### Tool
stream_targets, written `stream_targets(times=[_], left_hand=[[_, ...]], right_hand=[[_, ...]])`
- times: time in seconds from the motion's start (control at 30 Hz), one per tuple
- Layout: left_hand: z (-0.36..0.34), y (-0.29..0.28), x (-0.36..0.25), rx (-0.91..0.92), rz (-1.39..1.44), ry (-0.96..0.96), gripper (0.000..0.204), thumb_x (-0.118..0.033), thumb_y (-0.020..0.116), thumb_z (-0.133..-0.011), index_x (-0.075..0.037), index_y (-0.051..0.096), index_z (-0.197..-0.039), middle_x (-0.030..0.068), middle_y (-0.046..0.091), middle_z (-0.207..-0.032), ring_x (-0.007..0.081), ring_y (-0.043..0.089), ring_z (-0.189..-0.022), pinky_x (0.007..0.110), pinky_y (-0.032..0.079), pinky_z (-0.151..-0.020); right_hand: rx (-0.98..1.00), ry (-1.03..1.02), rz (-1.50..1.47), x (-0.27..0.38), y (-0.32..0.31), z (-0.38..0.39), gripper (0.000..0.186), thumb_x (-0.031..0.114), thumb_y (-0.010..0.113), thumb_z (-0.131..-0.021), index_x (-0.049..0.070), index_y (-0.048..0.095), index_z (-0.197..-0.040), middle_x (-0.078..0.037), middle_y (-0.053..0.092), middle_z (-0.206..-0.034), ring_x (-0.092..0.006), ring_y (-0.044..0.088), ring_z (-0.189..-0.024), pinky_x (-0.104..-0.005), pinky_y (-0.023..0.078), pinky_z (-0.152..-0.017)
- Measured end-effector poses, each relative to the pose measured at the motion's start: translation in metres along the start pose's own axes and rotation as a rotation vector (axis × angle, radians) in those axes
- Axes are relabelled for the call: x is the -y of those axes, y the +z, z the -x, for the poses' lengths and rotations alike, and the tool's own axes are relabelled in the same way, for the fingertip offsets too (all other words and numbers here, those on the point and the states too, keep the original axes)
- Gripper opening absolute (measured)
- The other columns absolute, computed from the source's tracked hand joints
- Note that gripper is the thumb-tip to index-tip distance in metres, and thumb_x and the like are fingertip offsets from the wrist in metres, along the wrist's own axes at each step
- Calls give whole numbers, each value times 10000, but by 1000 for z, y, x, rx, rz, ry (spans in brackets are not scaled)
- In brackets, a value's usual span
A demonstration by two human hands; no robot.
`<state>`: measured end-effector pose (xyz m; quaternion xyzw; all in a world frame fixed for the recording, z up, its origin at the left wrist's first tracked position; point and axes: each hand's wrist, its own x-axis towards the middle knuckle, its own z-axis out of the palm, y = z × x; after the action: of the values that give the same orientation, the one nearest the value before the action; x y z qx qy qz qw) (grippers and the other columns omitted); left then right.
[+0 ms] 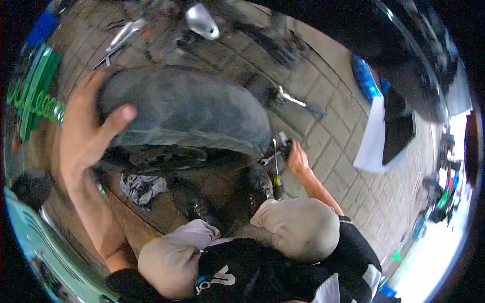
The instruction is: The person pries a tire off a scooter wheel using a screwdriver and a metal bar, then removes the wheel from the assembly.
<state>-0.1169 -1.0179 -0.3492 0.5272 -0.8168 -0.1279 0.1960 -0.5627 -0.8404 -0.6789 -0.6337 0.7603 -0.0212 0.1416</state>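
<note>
A worn black tyre (187, 103) on its wheel stands in front of my legs, its tread toward the top. My left hand (86, 126) lies against the tyre's left end, with the fingers stretched along the side and the thumb apart over the tread. To the right of the wheel, low at the paving, my right hand (299, 159) has its fingers curled round a small dark and silver piece (285, 140) whose kind I cannot make out. Beside that hand are a screwdriver (276, 177) with a yellow and black handle and a wrench (268, 160).
A ratchet (298, 102) lies on the paving beyond my right hand. Further off are a silver metal cover (202, 22) and other tools. A crumpled rag (143, 188) lies before my left knee. Green coil springs (35, 103) stand at left, a dark vehicle body (404, 55) at upper right.
</note>
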Motion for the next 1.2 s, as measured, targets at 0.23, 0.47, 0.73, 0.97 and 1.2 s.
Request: stream_targets(times=[0.23, 0.47, 0.73, 0.97, 1.2], left_hand=[[32, -23, 14, -51, -64, -147, 614, -511, 550, -716, -3, 526, -1059, 209, 496, -1084, 371, 454, -1026, 419, 355, -875], [55, -36, 8, -78, 38, -321, 439, -414, 525, -781, -41, 548, -1010, 155, 510, -1081, 328, 460, -1025, 422, 342, -887], [97, -51, -34, -85, 170, -514, 227, -313, 592, -752, -121, 596, -874, 40, 549, -1006, 230, 470, -1038, 435, 270, -951], [145, -41, -70, -241, 191, -851, 568, -357, 719, -617, -104, 500, -1077, 116, 419, -1170, 279, 368, -1142, 464, 218, -984], [143, -17, -80, -643, 824, -1546, 1164, -195, 847, -457, 13, 93, -1319, 172, 227, -1316, 259, 266, -1203, 365, 199, -1020]], right_hand=[[-2, -78, -250, 87, -140, -22, 262, 69, 490, -788, -9, 439, -1032, -181, 509, -731, -329, 507, -653, -394, 406, -580], [18, -512, -269, 231, -270, -33, 216, 66, 449, -815, -14, 468, -1014, -197, 481, -886, -348, 487, -846, -403, 405, -754], [51, -744, -876, 354, -356, -15, 185, 86, 504, -801, 13, 503, -971, -159, 472, -903, -240, 484, -768, -318, 408, -687], [168, -319, -1302, 415, -366, -31, 193, 150, 496, -862, 22, 457, -1001, -87, 482, -963, -181, 517, -863, -293, 419, -763], [258, 19, -1628, 417, -344, -30, 291, 180, 497, -878, 32, 408, -1112, -43, 489, -992, -152, 486, -897, -287, 415, -778]])
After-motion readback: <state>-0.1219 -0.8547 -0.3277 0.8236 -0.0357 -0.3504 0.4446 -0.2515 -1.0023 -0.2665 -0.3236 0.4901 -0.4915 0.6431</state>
